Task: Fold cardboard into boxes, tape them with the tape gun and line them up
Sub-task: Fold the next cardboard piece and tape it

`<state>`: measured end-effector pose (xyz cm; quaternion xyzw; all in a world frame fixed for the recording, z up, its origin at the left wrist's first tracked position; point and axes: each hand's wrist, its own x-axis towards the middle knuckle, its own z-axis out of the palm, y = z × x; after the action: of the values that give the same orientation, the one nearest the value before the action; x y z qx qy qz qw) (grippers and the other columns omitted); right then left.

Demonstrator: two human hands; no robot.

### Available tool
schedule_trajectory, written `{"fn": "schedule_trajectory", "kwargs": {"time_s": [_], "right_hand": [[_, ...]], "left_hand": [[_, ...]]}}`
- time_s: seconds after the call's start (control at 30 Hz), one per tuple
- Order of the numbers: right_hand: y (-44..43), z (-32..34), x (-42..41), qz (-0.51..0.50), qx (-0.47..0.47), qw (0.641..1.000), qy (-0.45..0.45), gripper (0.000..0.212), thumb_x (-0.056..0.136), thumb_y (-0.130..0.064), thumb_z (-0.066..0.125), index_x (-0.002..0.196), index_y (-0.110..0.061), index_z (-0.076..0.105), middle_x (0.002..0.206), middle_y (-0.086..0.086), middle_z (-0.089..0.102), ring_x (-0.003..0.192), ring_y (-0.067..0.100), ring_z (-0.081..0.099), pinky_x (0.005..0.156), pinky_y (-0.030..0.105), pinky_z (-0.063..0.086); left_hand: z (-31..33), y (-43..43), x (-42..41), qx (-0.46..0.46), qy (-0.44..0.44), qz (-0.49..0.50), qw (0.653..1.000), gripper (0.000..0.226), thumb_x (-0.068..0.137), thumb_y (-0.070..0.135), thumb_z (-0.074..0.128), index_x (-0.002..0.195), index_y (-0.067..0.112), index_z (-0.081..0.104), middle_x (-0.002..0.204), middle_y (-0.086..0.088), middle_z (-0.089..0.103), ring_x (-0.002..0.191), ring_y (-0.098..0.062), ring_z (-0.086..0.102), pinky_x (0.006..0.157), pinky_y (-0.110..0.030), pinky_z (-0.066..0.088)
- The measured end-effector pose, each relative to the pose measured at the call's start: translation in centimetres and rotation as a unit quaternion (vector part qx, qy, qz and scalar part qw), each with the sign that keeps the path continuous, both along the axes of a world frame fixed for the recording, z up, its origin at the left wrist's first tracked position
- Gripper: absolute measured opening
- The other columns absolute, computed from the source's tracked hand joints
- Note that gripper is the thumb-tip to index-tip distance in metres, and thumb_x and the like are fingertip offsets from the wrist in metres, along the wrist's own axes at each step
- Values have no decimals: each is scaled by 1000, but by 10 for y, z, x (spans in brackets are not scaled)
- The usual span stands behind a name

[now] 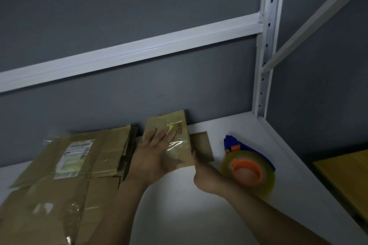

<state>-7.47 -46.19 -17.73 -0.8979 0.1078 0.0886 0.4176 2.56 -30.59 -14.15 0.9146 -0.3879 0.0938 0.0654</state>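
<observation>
- Foreground, left: a pile of flattened cardboard [65, 165], with a printed label and old tape strips, lies on the white shelf [179, 209] and reaches its near edge.
- Left hand [153, 153]: fingers straight and spread, palm pressed flat on top of the small box [179, 145].
- Small box: stands just beside the pile, far side close to the grey wall [119, 26]; glossy tape crosses its top. It looks light and fairly stiff, yet easy to dent. The taped face is likely slippery, so the side walls or corners offer the better hold.
- Flap [202, 145]: juts from the box's right side, low over the shelf.
- Right hand [207, 179]: at the box's near right corner; fingers hidden and blurred, so its grip cannot be told.
- Tape gun [249, 167]: blue with an orange hub, on its side, just beside the right hand; neither hand holds it.
- Right: bare shelf runs back to the white post [266, 65]. Room for a row lies here, bounded by the wall and the shelf's right edge.
</observation>
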Motion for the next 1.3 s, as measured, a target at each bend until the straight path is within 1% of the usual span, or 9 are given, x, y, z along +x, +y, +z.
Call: {"fn": "schedule_trajectory", "kwargs": {"time_s": [0.13, 0.2, 0.3, 0.4, 0.6, 0.87, 1.03, 1.2, 1.3], "right_hand": [[-20, 20, 8, -10, -54, 987, -150, 79, 93, 3, 45, 153, -26, 1, 149, 11, 32, 126, 23, 45, 99, 29, 44], [-38, 27, 14, 39, -70, 978, -192, 81, 92, 8, 46, 152, -32, 9, 160, -5, 8, 141, 19, 26, 106, 27, 37], [-67, 27, 21, 118, -32, 969, -214, 76, 90, 13, 48, 146, -33, 26, 155, -22, -6, 144, 3, 12, 108, 11, 27], [-83, 31, 25, 181, -65, 959, -207, 84, 83, 20, 50, 146, -31, 31, 157, -21, 7, 141, -3, 16, 109, 17, 34], [-92, 34, 45, 193, -159, 934, -256, 64, 86, -9, 67, 141, -30, 41, 149, -20, 25, 142, -5, 13, 116, 21, 17], [-78, 28, 49, 122, -137, 944, -274, 61, 80, -30, 75, 136, -32, 50, 141, -18, 37, 125, -11, 28, 111, 21, 29], [-85, 42, 50, 158, -102, 957, -222, 52, 84, -46, 66, 133, -37, 52, 128, -27, 35, 118, -9, 33, 98, 16, 34], [-54, 17, 65, 45, -141, 913, -381, 40, 78, -51, 62, 93, -14, 66, 103, -5, 51, 98, 12, 44, 73, 27, 44], [-50, 2, 61, 38, -161, 903, -396, 41, 76, -42, 68, 103, -11, 67, 110, 4, 57, 104, 20, 50, 77, 27, 47]], "left_hand": [[12, 3, -2, -40, 43, -38, 998, 94, 68, 72, 61, 149, 37, 28, 152, 22, 24, 142, -3, 19, 112, -14, 13], [21, 11, -2, -117, 138, -75, 981, 79, 74, 45, 78, 141, 37, 38, 143, 27, 31, 134, 11, 25, 105, -2, 13], [24, 36, 9, -193, 246, -121, 942, 56, 84, 4, 71, 130, 31, 51, 142, 19, 44, 134, 9, 32, 109, -7, 23], [15, 45, 19, -174, 226, -119, 951, 60, 85, -9, 63, 130, 29, 53, 143, 19, 43, 137, 10, 27, 111, -8, 21], [-11, 31, 28, -266, 86, -99, 955, 51, 67, 6, 86, 114, 15, 70, 127, 15, 59, 124, 10, 46, 106, -12, 34], [-8, 16, 19, -214, 30, -19, 976, 59, 58, 36, 89, 109, 21, 64, 120, 20, 57, 107, 2, 46, 93, -19, 41], [3, 12, 11, -161, 57, 5, 985, 84, 55, 88, 53, 111, 26, 55, 112, 21, 49, 103, 0, 42, 80, -21, 39], [-13, -9, 10, -230, -80, 51, 968, 68, 72, 85, 39, 81, 19, 55, 87, 7, 53, 81, -8, 41, 59, -23, 32], [-21, -8, 15, -264, -79, 39, 960, 63, 73, 77, 49, 79, 16, 58, 85, 5, 55, 81, -9, 42, 61, -21, 31]]}}
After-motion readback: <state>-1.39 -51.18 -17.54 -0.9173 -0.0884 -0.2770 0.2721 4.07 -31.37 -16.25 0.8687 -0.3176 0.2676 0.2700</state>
